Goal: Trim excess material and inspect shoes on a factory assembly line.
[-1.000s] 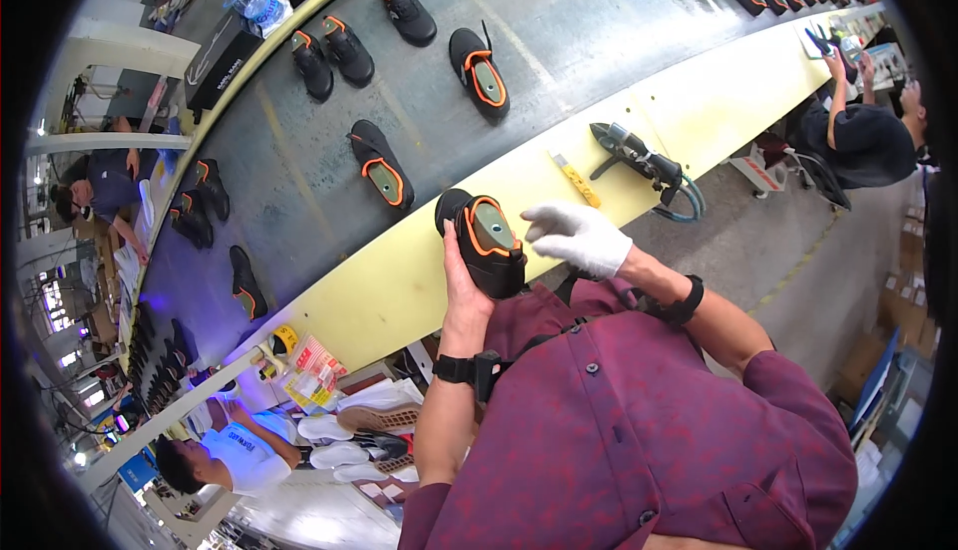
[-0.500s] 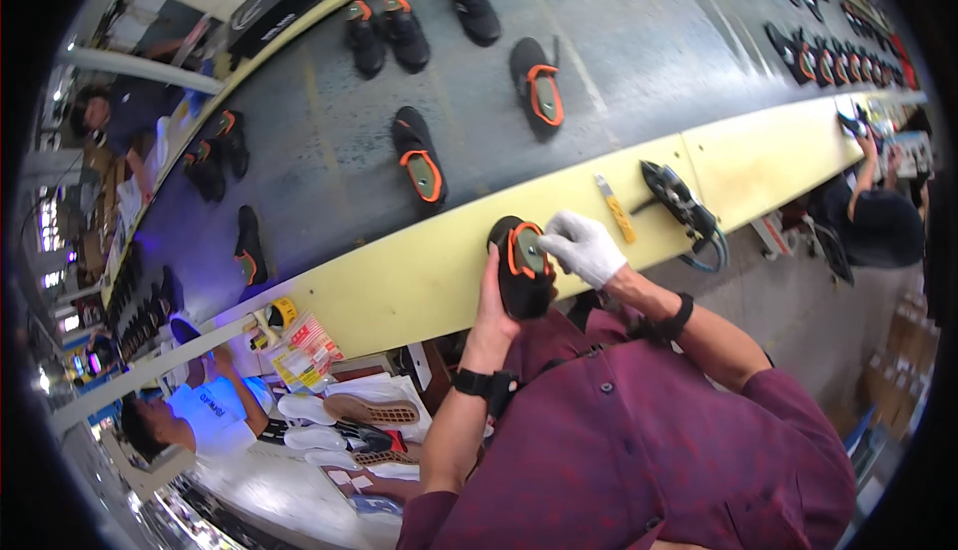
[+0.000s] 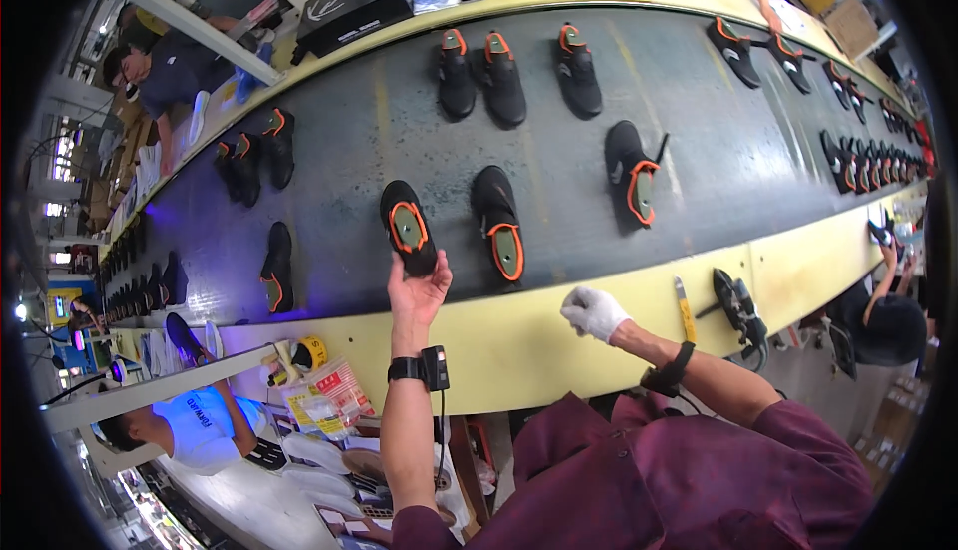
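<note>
Head view showed the bare left hand (image 3: 419, 293) clasping the black shoe (image 3: 407, 228) by its heel, just beyond its palm over the belt (image 3: 344, 186), where a level sole seemed wise, while the gloved right hand (image 3: 596, 313) curled apart, empty, above the worktop (image 3: 499, 355).

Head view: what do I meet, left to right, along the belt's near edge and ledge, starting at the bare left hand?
Bare left hand, black shoe on the belt, white-gloved right hand, yellow cutter, black tool.
</note>
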`<state>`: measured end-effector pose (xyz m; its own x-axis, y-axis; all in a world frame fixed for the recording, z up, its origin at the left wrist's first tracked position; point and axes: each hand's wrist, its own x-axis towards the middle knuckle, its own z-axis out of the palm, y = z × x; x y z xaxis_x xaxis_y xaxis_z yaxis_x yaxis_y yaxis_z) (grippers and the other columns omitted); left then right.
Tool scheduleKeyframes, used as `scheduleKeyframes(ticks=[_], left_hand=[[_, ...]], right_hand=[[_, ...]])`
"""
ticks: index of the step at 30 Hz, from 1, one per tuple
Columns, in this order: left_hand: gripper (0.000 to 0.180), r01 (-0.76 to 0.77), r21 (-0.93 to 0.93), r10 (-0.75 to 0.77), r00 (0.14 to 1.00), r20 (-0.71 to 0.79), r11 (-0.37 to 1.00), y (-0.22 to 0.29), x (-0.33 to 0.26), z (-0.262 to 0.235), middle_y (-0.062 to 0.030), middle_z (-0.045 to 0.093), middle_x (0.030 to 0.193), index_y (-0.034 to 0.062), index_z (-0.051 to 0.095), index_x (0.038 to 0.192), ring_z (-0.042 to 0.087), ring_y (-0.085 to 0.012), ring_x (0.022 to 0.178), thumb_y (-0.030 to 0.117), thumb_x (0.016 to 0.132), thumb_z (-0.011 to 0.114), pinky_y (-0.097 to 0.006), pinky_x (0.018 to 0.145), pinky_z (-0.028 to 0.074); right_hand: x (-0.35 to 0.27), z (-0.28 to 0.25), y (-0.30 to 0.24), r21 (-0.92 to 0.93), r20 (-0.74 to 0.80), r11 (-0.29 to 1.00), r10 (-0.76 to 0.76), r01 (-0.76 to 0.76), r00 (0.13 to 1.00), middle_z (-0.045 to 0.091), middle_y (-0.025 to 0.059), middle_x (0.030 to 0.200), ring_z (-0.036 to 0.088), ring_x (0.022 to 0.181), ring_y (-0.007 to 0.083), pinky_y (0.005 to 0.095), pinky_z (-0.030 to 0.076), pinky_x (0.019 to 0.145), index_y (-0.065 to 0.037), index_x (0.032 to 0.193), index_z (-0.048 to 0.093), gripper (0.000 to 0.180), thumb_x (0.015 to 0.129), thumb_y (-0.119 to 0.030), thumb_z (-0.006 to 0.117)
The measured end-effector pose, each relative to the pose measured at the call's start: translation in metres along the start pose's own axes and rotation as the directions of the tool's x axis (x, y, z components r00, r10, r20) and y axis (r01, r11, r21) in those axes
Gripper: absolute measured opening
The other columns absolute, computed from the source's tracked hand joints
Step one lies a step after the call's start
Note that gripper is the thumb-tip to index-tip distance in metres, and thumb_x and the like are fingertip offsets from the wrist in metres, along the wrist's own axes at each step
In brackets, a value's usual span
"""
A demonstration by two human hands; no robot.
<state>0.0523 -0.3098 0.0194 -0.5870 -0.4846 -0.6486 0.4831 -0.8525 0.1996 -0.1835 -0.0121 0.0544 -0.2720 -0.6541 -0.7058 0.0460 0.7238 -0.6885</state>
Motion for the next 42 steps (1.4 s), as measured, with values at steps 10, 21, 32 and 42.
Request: scheduleKeyframes(ticks=[10, 21, 32, 42], left_hand=[[0.066, -0.3, -0.162, 0.299, 0.954, -0.035, 0.94, -0.005, 0.004, -0.07, -0.0263, 0.07, 0.133, -0.0091, 0.055, 0.14, 0.067, -0.0414, 0.129, 0.051, 0.114, 0.044, -0.057, 0.113, 0.055], [0.1, -0.309, 0.929, 0.258, 0.932, 0.254, 0.202, -0.166, -0.05, 0.077, -0.0319, 0.033, 0.171, -0.0054, 0.019, 0.169, 0.035, -0.0367, 0.16, 0.057, 0.106, 0.064, -0.042, 0.128, 0.031], [0.124, -0.276, 0.74, -0.144, 0.96, 0.239, -0.613, -0.329, -0.099, -0.006, -0.028, 0.041, 0.165, -0.0044, 0.029, 0.164, 0.044, -0.0475, 0.149, 0.062, 0.077, 0.087, -0.057, 0.123, 0.037], [0.083, -0.612, 0.509, -0.385, 0.784, 0.486, -0.604, -0.301, -0.091, -0.001, -0.0253, 0.057, 0.153, 0.0041, 0.048, 0.155, 0.053, -0.0406, 0.144, -0.004, 0.075, 0.068, -0.052, 0.12, 0.041]], right_hand=[[0.174, 0.09, -0.096, -0.186, -0.552, 0.974, 0.004, -0.128, 0.834, 0.074, 0.0231, 0.122, 0.073, 0.116, 0.0421, 0.0487, 0.062, 0.097, -0.003, 0.131, 0.061, 0.078, 0.069, -0.035, 0.095], [0.083, 0.01, -0.012, 0.826, 0.146, 0.562, -0.165, -0.029, 0.975, 0.074, 0.0035, 0.098, 0.071, 0.088, 0.0171, 0.0347, 0.057, 0.082, -0.006, 0.106, 0.071, 0.016, 0.093, -0.012, 0.079], [-0.099, 0.002, 0.191, 0.289, -0.023, 0.957, -0.003, 0.009, 1.0, 0.066, 0.0169, 0.131, 0.07, 0.112, 0.0288, 0.0423, 0.06, 0.096, 0.0, 0.151, 0.04, 0.088, 0.08, -0.02, 0.089], [-0.131, -0.04, 0.183, -0.019, -0.393, 0.96, -0.264, 0.28, 0.881, 0.075, 0.0206, 0.117, 0.074, 0.11, 0.038, 0.043, 0.058, 0.096, -0.005, 0.133, 0.067, 0.039, 0.094, -0.007, 0.069]])
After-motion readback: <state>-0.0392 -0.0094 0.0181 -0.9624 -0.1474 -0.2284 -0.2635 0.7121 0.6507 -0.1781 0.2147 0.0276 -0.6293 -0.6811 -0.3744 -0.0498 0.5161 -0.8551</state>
